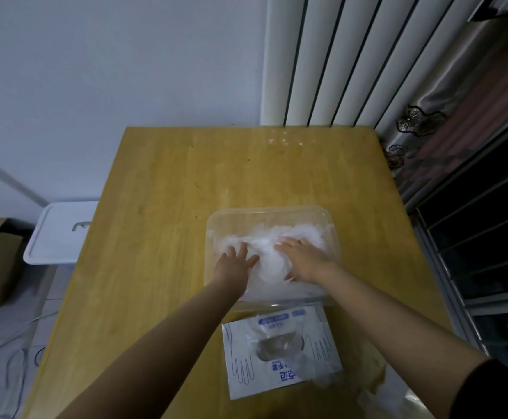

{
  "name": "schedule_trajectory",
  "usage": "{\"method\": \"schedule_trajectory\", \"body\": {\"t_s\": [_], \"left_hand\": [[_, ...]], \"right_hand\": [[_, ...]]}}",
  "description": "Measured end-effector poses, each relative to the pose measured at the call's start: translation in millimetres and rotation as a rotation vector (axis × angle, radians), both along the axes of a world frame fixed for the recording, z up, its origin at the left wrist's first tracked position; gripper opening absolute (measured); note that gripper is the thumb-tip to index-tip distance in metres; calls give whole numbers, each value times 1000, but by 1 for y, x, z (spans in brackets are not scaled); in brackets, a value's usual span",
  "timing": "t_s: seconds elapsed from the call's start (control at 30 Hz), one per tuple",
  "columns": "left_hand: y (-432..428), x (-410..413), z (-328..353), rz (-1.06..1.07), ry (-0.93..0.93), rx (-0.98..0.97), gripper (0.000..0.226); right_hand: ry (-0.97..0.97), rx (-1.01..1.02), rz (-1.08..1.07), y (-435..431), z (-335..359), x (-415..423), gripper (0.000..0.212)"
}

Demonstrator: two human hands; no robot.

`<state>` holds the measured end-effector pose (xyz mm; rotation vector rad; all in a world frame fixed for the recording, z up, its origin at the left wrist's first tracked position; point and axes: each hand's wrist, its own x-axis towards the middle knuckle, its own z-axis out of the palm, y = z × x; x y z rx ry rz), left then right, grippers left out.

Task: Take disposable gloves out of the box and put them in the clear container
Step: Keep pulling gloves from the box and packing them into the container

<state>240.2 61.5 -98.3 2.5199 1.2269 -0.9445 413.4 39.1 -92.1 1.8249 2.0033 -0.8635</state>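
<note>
**Head view, near to far.** Nearest, the glove box (280, 381) lies flat on the wooden table (171, 192). It is white card with blue print and outline drawings of hands, and thin clear film shows in its oval opening (280, 347). At the lower right edge lies more pale crumpled film (376, 400); whether it is gloves or wrapping cannot be told.

Just beyond the box stands the clear container (271, 210), a shallow rectangular tub with rounded corners. The disposable gloves (304, 232) lie inside it as one crumpled, frosty-white, translucent heap that covers most of the floor and rises towards the rim.

The left hand (236, 261) and right hand (304, 261) rest palm down on the heap, side by side. Their fingers are straight and spread wide, gripping nothing. The step appears to be pressing the heap flat.

**Handling, as a judgement.**
- The gloves are thin film: almost weightless, soft and springy, so the heap is likely to puff up once released.
- The sheets look slippery and may cling to skin or to one another, and some could drift over the rim.
- A loose bunch is best taken with a whole-hand gather, and a single glove with a pinch at the cuff.
- Tearing is a small risk; breakage is none.

Farther off are a white lidded bin (59, 234) at the left of the table, a white ribbed radiator (322, 55) and a patterned curtain (446, 116).
</note>
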Motion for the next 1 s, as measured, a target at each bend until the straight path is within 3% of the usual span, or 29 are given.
{"method": "schedule_trajectory", "body": {"t_s": [0.17,0.3,0.4,0.5,0.6,0.8,0.93,1.0], "left_hand": [[8,1,22,-144,54,161,55],[14,-1,50,-124,-31,301,36],[12,0,70,-37,-355,438,41],[-6,0,84,-125,-738,569,39],[-36,-5,85,-269,-899,582,36],[-95,-27,56,-442,-881,350,23],[-116,-50,14,-520,-666,198,25],[-122,-56,1,-425,-532,134,52]], "right_hand": [[180,-15,-133,5,27,11,56],[247,178,-161,-6,58,7,33],[293,437,-171,-24,77,-5,29],[372,659,-122,-50,84,-16,25],[386,660,8,-80,77,-18,19],[305,400,120,-137,41,-6,29],[217,207,110,-154,26,-5,57],[214,217,76,-157,22,-10,42]]}}
